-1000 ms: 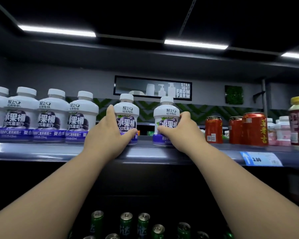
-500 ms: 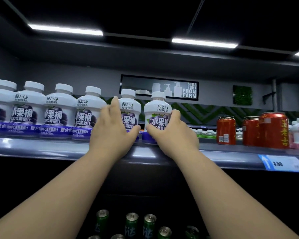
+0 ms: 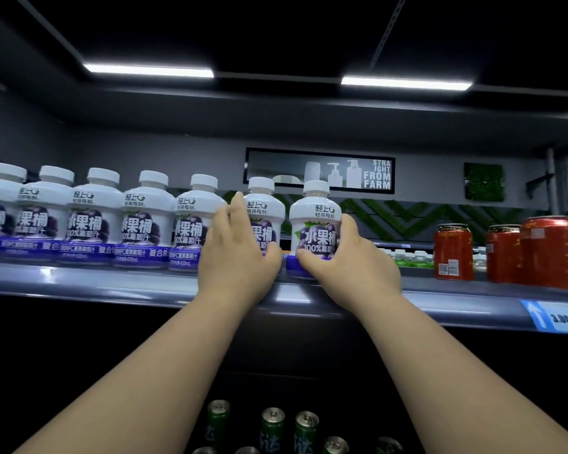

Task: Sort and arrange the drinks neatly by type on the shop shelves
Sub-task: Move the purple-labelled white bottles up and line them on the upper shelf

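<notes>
My left hand [image 3: 236, 260] wraps a grape-juice bottle [image 3: 264, 221], thumb low on its front. My right hand [image 3: 348, 267] curls round the end bottle [image 3: 317, 224] just beside it, thumb across the purple base. Both stand upright at the front of the shelf [image 3: 112, 283], closing a row of matching bottles [image 3: 89, 221]. They are squat and white with white caps and grape labels reading 轻上, 水果桶, 100%葡萄汁. A blue tag [image 3: 561, 317] reads 3.00, and a wall sign [image 3: 376, 175] reads STRAIGHT FROM FARM.
</notes>
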`<control>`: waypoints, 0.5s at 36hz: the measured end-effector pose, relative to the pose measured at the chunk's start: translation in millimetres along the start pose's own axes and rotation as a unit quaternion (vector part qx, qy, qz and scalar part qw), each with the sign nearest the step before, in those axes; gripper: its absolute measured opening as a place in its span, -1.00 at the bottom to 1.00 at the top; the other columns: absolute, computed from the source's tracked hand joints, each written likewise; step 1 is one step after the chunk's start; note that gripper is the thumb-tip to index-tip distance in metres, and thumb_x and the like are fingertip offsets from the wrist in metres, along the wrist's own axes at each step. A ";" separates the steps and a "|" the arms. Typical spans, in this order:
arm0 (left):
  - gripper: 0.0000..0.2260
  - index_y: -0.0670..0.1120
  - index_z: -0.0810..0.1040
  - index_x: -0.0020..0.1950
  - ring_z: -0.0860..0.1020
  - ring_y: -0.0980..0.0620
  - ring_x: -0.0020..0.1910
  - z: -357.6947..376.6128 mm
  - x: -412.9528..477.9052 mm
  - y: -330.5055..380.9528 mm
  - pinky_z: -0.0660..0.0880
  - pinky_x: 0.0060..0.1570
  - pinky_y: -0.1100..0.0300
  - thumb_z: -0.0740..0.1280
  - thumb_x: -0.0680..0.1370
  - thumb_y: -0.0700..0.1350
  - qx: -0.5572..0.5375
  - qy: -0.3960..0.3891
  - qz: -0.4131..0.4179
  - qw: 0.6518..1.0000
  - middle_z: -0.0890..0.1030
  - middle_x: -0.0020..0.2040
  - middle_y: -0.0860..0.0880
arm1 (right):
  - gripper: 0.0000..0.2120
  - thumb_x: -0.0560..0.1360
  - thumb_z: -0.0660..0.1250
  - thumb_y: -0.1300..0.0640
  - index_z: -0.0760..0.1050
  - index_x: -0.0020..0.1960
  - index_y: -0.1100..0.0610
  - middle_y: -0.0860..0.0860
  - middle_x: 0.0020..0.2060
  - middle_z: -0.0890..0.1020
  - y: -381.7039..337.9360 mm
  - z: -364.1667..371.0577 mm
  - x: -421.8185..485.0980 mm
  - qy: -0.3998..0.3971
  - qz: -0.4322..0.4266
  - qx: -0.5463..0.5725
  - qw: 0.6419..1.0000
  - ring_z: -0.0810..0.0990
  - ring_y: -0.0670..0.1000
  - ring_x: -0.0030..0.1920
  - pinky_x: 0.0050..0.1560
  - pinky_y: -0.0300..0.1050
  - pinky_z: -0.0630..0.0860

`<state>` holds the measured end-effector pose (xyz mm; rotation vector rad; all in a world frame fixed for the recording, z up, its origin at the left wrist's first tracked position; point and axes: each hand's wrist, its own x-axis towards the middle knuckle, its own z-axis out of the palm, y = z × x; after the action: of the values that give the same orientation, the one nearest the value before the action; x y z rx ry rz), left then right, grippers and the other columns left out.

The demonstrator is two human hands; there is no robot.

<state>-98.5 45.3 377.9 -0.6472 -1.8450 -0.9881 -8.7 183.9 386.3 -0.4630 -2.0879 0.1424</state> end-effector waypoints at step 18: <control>-0.28 -0.14 0.12 0.55 0.31 -0.18 0.34 -0.4 -3.7 0.9 0.26 0.33 -0.02 0.37 0.51 0.03 0.042 0.029 -0.005 0.999 0.28 0.43 -0.16 | -0.10 0.42 0.21 -0.48 0.01 0.57 -0.06 -0.03 0.27 0.62 8.5 2.3 1.1 -0.028 -0.059 -0.014 0.998 0.58 0.15 0.24 0.07 0.04 0.50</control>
<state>-96.0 45.4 375.0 -0.5535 -1.8291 -0.9206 -8.9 192.3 383.6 -0.3541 -2.1683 0.0575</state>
